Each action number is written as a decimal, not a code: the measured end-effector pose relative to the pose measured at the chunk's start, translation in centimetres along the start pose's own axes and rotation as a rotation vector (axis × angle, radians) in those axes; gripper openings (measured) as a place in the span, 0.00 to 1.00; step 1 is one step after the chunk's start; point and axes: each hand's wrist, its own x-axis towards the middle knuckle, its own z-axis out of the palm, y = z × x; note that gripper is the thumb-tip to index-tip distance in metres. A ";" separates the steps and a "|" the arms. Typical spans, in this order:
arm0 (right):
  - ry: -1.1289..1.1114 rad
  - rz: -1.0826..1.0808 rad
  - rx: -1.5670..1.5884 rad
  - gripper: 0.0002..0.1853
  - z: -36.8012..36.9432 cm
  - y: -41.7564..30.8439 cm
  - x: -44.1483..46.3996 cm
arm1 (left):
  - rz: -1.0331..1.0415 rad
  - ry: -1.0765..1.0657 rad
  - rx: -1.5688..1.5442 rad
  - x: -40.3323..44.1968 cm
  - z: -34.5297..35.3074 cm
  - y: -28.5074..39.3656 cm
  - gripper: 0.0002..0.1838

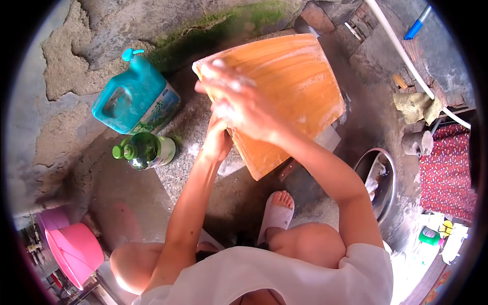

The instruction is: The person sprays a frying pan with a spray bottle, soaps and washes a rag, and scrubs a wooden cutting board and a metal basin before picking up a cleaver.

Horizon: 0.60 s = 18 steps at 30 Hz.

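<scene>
An orange-brown board (290, 86), streaked with pale suds, lies tilted in front of me. My right hand (246, 109) is over its left part, smeared by motion, with white foam on the fingers. Close against it, at the board's left edge, is my left hand (218, 140). The right hand covers most of the left hand's fingers, so its grip does not show. Whether either hand holds anything is hidden by blur and overlap.
A teal jug (140, 96) and a green bottle (147, 151) stand at the left. Pink basin (76, 254) sits lower left. On the right are a metal basin (392, 185), a white pipe (401, 51) and a dotted red cloth (445, 170). A mossy wall (213, 30) runs behind the board.
</scene>
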 end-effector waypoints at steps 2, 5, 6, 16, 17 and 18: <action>-0.172 -0.034 0.078 0.18 -1.2 -0.6 0.2 | 0.042 -0.044 0.030 0.1 -0.9 0.0 0.31; -0.037 0.325 0.282 0.19 -3.6 6.3 -1.2 | 0.050 -0.040 -0.028 -0.4 0.0 1.1 0.31; 0.044 0.375 0.110 0.19 -5.3 8.3 -2.4 | 0.035 -0.046 -0.081 -0.3 -0.7 1.1 0.33; -0.168 0.103 -0.119 0.21 -1.8 -4.0 -6.1 | 0.079 0.131 -0.155 1.2 -1.9 1.0 0.26; -0.198 0.062 -0.126 0.21 -2.8 -2.1 -6.7 | 0.079 0.194 -0.164 1.4 -2.4 0.8 0.25; -0.148 0.190 0.001 0.20 -3.8 1.0 -6.7 | 0.107 0.228 -0.162 1.1 -2.0 1.3 0.21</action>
